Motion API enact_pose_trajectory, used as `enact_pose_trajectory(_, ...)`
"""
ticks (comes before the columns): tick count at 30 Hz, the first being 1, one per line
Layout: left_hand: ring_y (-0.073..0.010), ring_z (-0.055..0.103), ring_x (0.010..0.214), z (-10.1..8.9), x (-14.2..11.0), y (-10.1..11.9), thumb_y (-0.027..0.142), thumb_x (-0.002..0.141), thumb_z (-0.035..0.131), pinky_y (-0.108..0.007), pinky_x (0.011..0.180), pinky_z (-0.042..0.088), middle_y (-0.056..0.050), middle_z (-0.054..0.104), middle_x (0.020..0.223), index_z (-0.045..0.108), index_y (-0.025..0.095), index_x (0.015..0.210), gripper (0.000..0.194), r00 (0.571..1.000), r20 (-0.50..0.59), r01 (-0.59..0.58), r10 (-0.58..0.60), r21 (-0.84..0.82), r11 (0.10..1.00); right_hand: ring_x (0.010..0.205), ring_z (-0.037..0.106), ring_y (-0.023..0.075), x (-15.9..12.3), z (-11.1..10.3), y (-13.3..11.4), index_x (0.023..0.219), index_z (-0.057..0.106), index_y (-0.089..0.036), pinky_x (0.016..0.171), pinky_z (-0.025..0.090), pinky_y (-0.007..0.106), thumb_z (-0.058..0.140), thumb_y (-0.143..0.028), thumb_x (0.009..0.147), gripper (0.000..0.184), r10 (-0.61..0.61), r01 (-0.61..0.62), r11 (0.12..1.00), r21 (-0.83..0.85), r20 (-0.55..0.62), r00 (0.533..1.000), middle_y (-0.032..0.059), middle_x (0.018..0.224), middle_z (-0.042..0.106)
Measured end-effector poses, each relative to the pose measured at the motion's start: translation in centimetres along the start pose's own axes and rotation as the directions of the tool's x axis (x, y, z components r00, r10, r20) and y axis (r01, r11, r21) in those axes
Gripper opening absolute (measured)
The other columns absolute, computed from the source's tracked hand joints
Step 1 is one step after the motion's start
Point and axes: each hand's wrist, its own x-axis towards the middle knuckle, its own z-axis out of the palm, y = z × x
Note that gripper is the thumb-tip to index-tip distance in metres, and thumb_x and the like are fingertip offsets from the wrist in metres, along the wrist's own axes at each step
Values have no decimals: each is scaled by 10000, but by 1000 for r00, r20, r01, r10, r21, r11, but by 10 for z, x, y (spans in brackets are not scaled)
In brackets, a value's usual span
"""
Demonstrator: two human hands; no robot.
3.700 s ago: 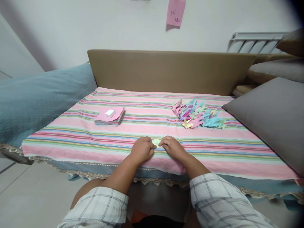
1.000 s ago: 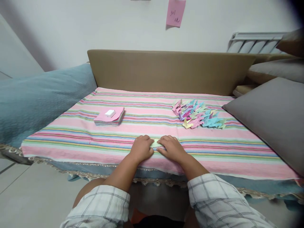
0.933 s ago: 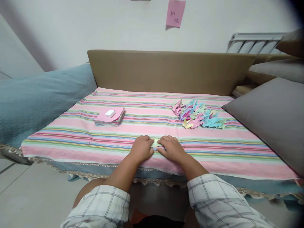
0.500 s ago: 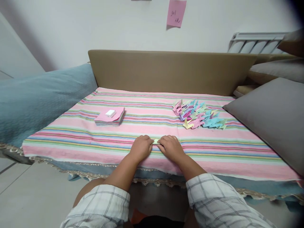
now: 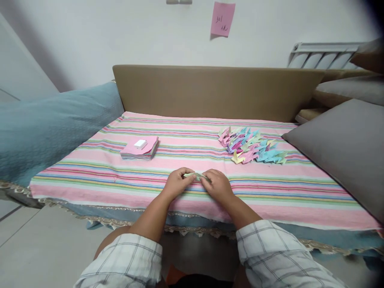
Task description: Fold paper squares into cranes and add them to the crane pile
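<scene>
Between my two hands is a small piece of pale green folded paper [image 5: 198, 176], held just over the striped cloth near its front. My left hand [image 5: 179, 185] pinches its left end with thumb and fingers. On the other end, my right hand [image 5: 219, 186] is closed the same way. The fingers cover much of the paper, so its exact shape is hidden. Ahead and to the right lies a pile of folded paper cranes [image 5: 250, 147] in pink, blue, purple, yellow and green. To the left sits a stack of square paper sheets [image 5: 136, 151] with a small white block [image 5: 140, 144] on top.
The striped cloth [image 5: 90, 176] covers a sofa seat with a brown backrest [image 5: 210, 92]. Grey cushions [image 5: 345, 148] lean at the right, and a blue-covered armrest [image 5: 60, 124] bounds the left. A pink note [image 5: 222, 19] is stuck on the wall.
My left thumb has moved inward across the paper, and the left fingers have lifted apart from it a little. More of the green paper shows, slightly tilted. The pile and stack have stayed put.
</scene>
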Motion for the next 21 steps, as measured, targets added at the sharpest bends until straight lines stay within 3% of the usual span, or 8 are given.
enact_pose_trajectory(3,-105,581,671,3,0,0,298,544,804,-233,654,466,7,628,769,585,172,1099,609,992,34,123,-122,-468,875,677,532,152,1,-5,-7,753,626,-179,613,370,247,501,-353,815,223,234,-245,909,337,72,970,16,702,608)
enact_pose_trajectory(6,-129,623,745,10,-2,4,243,470,852,-246,681,509,-33,649,894,594,174,1094,679,966,148,257,-212,-649,716,581,497,124,1,-6,-9,733,618,-170,547,363,231,526,-441,775,289,366,-424,709,563,220,904,-17,637,584)
enact_pose_trajectory(8,-133,635,740,15,-5,7,255,483,849,-239,663,529,-50,662,894,647,146,972,540,941,193,334,-279,-674,659,564,485,114,0,-5,-9,708,612,-167,540,361,228,549,-470,746,311,387,-459,634,622,258,885,-26,626,578)
enact_pose_trajectory(12,-95,617,615,25,-7,12,234,476,843,-183,550,527,-16,657,708,647,121,714,328,918,106,345,-382,-690,636,572,500,117,-1,-1,-8,681,614,-173,551,377,233,588,-474,709,303,412,-473,590,655,259,873,-27,621,585)
enact_pose_trajectory(18,-62,571,509,31,-8,10,247,469,829,-149,465,487,18,624,602,605,120,667,326,923,15,291,-385,-681,672,625,555,133,-1,11,-11,855,562,-204,598,444,253,673,-402,628,321,434,-394,425,815,199,879,-16,706,611)
enact_pose_trajectory(21,-57,562,504,33,-8,9,278,461,827,-143,466,478,22,618,587,607,118,673,345,930,3,273,-368,-675,685,537,483,103,-2,15,-11,807,494,-219,529,403,227,676,-369,618,303,465,-351,455,818,118,877,-58,621,523)
